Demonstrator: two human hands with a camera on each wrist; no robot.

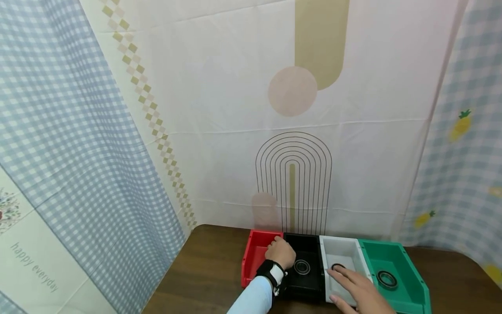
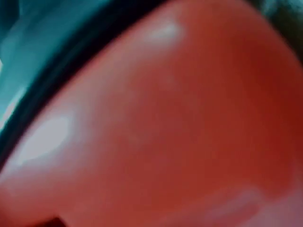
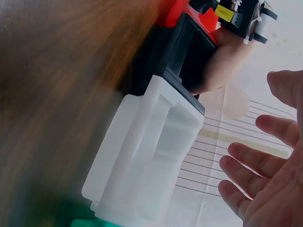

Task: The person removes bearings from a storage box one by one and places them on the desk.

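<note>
Four open bins stand side by side: a red bin, a black bin, a white bin and a green bin. My left hand, its fingers bent, lies over the border of the red and black bins; I cannot tell whether it holds anything. Close red plastic fills most of the left wrist view. Above the white bin, my right hand has its fingers loosely extended and spread, holding nothing. Ring-shaped bearings lie in the black bin and the green bin, and a dark ring in the white one.
The bins stand on a brown wooden table, close to its back edge. Behind it hangs a white printed cloth, with blue checked cloth at the left and more at the right. A strapped device circles the left wrist.
</note>
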